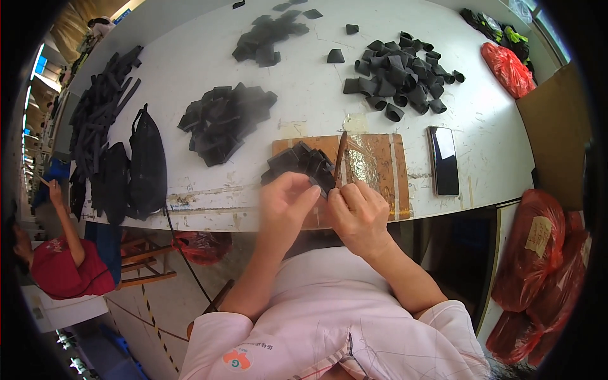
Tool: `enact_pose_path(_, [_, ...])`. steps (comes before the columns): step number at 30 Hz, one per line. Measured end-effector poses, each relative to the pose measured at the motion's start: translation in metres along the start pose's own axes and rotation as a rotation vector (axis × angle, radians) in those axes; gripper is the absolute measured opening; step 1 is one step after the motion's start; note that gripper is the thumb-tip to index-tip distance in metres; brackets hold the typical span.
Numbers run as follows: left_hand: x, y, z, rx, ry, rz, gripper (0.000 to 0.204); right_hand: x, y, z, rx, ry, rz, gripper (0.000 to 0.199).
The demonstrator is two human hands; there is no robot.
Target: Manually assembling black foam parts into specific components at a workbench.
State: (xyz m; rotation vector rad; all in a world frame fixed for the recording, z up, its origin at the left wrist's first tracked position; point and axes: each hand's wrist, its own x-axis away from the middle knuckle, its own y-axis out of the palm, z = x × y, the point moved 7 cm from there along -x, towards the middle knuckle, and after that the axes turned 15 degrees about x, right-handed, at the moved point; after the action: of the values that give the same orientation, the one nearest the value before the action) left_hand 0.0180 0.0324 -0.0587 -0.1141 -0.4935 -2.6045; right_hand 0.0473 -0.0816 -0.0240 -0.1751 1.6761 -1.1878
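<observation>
My left hand (285, 206) pinches a small black fabric strap piece (323, 179) at the near edge of a wooden board (386, 171). Right beside it, my right hand (358, 212) grips a thin brown stick-like tool (341, 155) that points up over the board, and its fingers also touch the same black piece. A small stack of black pieces (294, 161) lies on the board's left part, just beyond my left hand. The board carries a shiny taped patch (364, 158).
On the white table (190, 57) lie heaps of black pieces (225, 120), (399, 73), (269, 35), long black straps (101, 101), a black bag (147, 164) and a phone (443, 159). Red bags (538, 253) stand at the right. A person in red (60, 259) sits at the left.
</observation>
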Motion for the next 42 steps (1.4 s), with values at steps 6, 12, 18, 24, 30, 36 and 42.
enact_pose_path(6, [-0.003, -0.008, -0.002, -0.053, 0.004, -0.055, 0.004, 0.0, 0.013, 0.019, -0.487, 0.261, -0.354, 0.027])
enact_pose_path(12, [0.006, 0.014, 0.019, -0.245, 0.304, -0.217, 0.004, -0.007, 0.002, 0.026, -0.817, 0.442, -0.222, 0.024])
enact_pose_path(18, [0.017, 0.016, 0.02, -0.36, 0.401, -0.036, 0.006, -0.012, -0.003, 0.023, -0.672, 0.335, -0.074, 0.015])
enact_pose_path(24, [0.001, 0.006, -0.007, 0.251, 0.011, 0.167, 0.01, 0.001, 0.017, 0.032, -0.464, 0.503, -0.047, 0.01])
enact_pose_path(30, [0.004, 0.016, -0.007, 0.643, -0.174, -0.131, 0.015, 0.017, 0.045, 0.025, -1.781, 1.03, -0.489, 0.004])
enact_pose_path(36, [0.026, 0.031, 0.047, -0.298, 0.708, 0.049, 0.015, 0.003, 0.027, 0.015, -2.038, 1.033, -0.63, 0.022])
enact_pose_path(42, [-0.01, 0.067, 0.061, 1.423, -0.383, -0.53, 0.022, -0.076, -0.005, 0.049, -1.567, 0.585, -0.499, 0.029])
